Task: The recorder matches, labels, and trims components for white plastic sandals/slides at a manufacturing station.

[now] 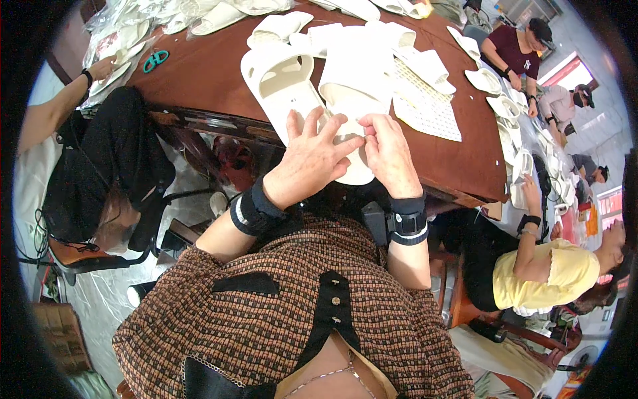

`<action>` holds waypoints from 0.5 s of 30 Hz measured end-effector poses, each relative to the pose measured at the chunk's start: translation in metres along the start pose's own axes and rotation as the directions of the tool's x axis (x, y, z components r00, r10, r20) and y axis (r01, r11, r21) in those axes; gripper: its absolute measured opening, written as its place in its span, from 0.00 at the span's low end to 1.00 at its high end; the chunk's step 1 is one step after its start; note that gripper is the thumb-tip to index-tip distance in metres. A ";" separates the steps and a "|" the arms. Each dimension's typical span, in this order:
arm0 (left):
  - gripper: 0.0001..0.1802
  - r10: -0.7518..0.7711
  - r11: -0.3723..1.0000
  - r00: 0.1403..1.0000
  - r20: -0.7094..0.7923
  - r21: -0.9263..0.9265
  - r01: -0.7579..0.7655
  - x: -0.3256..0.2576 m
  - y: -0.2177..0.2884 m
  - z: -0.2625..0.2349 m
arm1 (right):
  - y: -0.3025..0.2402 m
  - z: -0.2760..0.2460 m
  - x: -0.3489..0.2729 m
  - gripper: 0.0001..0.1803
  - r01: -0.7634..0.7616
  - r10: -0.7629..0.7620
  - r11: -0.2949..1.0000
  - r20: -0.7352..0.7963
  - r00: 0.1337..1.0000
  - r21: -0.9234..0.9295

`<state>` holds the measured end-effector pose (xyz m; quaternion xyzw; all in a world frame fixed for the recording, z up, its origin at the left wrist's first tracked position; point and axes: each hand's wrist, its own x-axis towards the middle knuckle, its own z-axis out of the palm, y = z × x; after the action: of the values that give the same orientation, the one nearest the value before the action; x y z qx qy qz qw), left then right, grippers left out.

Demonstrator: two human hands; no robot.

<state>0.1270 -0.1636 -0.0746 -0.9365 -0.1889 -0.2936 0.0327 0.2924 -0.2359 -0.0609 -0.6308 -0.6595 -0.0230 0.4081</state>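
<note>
Two cream-white slide slippers lie side by side at the near table edge, the left slipper [271,96] and the right slipper [355,83], heels toward me. My left hand [309,159] rests across their footbeds with its fingers spread, the fingertips on the insole. Close beside it, my right hand [392,154] is closed in a pinch over the right slipper's heel part. What its fingertips hold, if anything, is too small to make out. To the right of the slippers lies a sheet of small printed labels [428,110], with a slipper partly over it.
More white slippers [279,28] lie along the far side of the brown table [199,73]. Teal scissors [155,62] are at the left, near a co-worker's hand [103,68]. At right, a person in yellow [548,269] and others handle slippers at another table.
</note>
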 end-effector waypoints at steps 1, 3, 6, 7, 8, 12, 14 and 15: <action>0.28 -0.002 1.000 1.000 0.004 0.005 0.002 0.000 0.000 0.000 | 0.000 0.000 0.000 0.15 -0.001 0.001 1.000 -0.002 1.000 0.000; 0.27 0.000 1.000 1.000 0.002 0.009 0.000 0.000 0.001 0.000 | 0.002 0.000 0.000 0.15 0.003 -0.003 1.000 0.000 1.000 0.008; 0.27 0.002 1.000 1.000 -0.002 0.013 -0.002 0.001 0.001 0.000 | 0.004 0.000 0.000 0.15 -0.003 0.003 1.000 0.000 1.000 0.019; 0.27 0.005 1.000 1.000 -0.005 0.012 -0.005 0.001 0.001 0.000 | 0.004 0.000 0.000 0.15 -0.002 0.002 1.000 0.001 1.000 0.019; 0.27 0.004 1.000 1.000 -0.005 0.012 -0.004 0.001 0.001 0.000 | 0.004 0.000 0.000 0.15 -0.047 0.047 0.998 0.006 0.999 0.044; 0.26 0.007 1.000 1.000 0.001 0.010 -0.007 0.001 0.001 -0.002 | 0.005 0.002 -0.001 0.16 -0.156 0.158 0.976 -0.002 0.987 0.150; 0.27 0.003 1.000 1.000 0.008 0.015 -0.004 0.002 0.001 -0.002 | 0.004 0.002 0.000 0.16 -0.201 0.205 0.965 -0.008 0.979 0.166; 0.26 -0.001 1.000 1.000 0.010 0.016 0.001 0.002 0.002 -0.002 | 0.003 0.002 0.000 0.17 -0.245 0.252 0.952 -0.014 0.968 0.183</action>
<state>0.1280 -0.1647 -0.0721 -0.9376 -0.1917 -0.2876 0.0392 0.2941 -0.2343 -0.0640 -0.6689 -0.5666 0.0764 0.4751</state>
